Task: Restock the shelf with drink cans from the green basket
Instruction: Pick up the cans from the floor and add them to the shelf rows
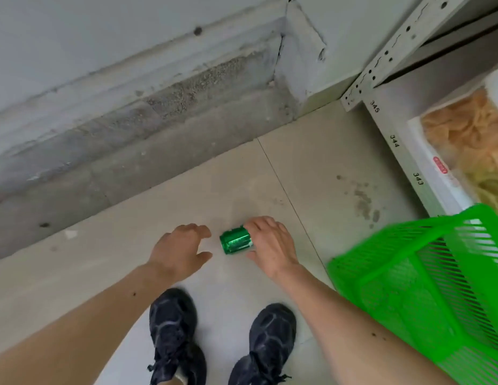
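A green drink can (236, 240) lies sideways over the tiled floor, gripped at its right end by my right hand (272, 245). My left hand (181, 250) hovers just left of the can with its fingers spread, not touching it. The green basket (395, 276) of slatted plastic stands at the lower right, beside my right forearm; I see no cans in the part of it that shows. The grey metal shelf (395, 143) runs along the right edge, its front strip marked with numbers.
White packs of pale yellow noodles (464, 145) fill the low shelf level. A rough concrete wall base (131, 129) runs along the left and back. My two dark shoes (220, 337) stand on the floor tiles below my hands.
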{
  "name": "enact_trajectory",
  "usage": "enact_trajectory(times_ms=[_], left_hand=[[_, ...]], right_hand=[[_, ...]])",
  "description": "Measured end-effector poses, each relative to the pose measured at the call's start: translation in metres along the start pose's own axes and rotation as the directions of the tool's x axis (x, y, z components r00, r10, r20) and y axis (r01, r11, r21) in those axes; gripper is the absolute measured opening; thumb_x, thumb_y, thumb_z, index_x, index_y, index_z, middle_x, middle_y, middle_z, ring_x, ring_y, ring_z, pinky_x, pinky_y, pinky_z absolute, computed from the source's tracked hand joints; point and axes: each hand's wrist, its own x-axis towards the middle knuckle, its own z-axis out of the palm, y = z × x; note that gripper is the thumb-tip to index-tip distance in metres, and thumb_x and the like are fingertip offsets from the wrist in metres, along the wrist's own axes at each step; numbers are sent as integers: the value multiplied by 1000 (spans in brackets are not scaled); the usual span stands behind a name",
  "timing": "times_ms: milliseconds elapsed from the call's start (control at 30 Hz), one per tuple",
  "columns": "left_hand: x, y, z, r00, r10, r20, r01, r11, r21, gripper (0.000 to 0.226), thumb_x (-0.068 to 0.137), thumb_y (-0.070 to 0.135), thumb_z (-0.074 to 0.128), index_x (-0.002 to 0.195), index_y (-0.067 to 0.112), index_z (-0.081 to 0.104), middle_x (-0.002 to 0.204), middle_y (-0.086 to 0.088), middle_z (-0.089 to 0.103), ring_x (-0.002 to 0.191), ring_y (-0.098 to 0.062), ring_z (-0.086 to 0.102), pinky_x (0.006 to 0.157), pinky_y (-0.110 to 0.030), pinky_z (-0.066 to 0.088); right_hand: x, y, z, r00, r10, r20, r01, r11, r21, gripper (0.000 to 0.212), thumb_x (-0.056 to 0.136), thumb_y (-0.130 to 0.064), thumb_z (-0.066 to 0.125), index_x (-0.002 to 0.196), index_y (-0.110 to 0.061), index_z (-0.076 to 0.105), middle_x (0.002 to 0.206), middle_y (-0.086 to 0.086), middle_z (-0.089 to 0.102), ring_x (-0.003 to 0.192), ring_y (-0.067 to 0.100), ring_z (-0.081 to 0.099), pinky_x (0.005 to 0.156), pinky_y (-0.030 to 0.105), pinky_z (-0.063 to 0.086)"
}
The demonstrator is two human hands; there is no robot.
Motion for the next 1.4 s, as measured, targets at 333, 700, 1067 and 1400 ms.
enact_trajectory(times_ms=[333, 700, 1067, 1400], left_hand=[[64, -37, 73, 999, 21, 40, -20, 999, -25, 44, 93, 37, 54, 135, 29, 45, 131, 6, 54, 120, -16, 50, 99, -33, 43], [76, -38, 64, 1000, 19, 3, -19, 1000, 2, 47, 91, 38, 56, 136, 30, 44, 129, 6, 54, 119, -16, 50, 99, -33, 43], [46, -3, 3, 1000, 24, 18, -23, 997, -78, 66, 80, 44, 70, 137, 30, 41, 131, 9, 51, 120, -13, 50, 97, -32, 45], [-29, 103, -152, 966, 247, -81, -259, 937, -235, 93, 67, 50, 79, 143, 29, 31, 133, 10, 52, 117, -7, 52, 100, -32, 43]], right_hand=[[63, 15, 86, 996, -16, 88, 29, 989, -147, 80, 69, -33, 83, 137, -18, 43, 142, 1, 45, 133, 23, 38, 109, 35, 28], [77, 27, 89, 996, -39, 79, 53, 981, -185, 65, 76, -25, 78, 133, -18, 46, 134, 0, 52, 125, 24, 44, 98, 37, 36], [20, 33, 20, 946, 323, -40, -187, 640, 746, 58, 66, -23, 88, 117, -24, 62, 107, -4, 68, 99, 15, 63, 87, 31, 53], [-75, 16, -173, 925, 358, -130, 39, 251, 967, 56, 72, 6, 80, 106, -32, 58, 103, -17, 68, 92, -14, 63, 81, 6, 46]])
